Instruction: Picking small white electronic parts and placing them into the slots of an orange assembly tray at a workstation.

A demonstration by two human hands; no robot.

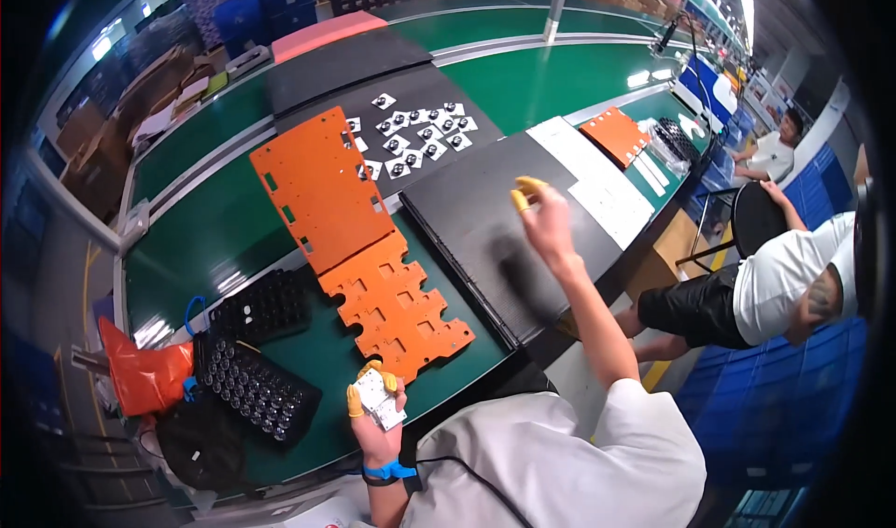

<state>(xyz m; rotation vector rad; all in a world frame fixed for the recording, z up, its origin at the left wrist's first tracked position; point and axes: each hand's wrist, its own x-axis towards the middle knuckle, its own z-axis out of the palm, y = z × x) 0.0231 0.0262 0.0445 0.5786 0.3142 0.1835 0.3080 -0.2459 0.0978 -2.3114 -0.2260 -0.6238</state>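
Note:
My left hand (377, 442), with yellow finger cots and a blue wrist strap, grips a stack of small white square plates (379, 400) with dark spots. It is beside the near end of an orange cut-out fixture plate (397, 304). My right hand (549, 225) is raised over a black mat (476, 211). Its yellow-capped thumb and finger are a little apart, and I see nothing between them. Beyond the orange plate, several small white squares with black round parts (429, 133) lie on a dark sheet (322, 108).
A larger orange plate (322, 192) adjoins the fixture. Black trays, one with clear round parts (257, 388), and an orange bag (140, 369) stand left. White sheets (611, 213) and another orange plate (614, 136) lie right. A co-worker (793, 276) is at the right.

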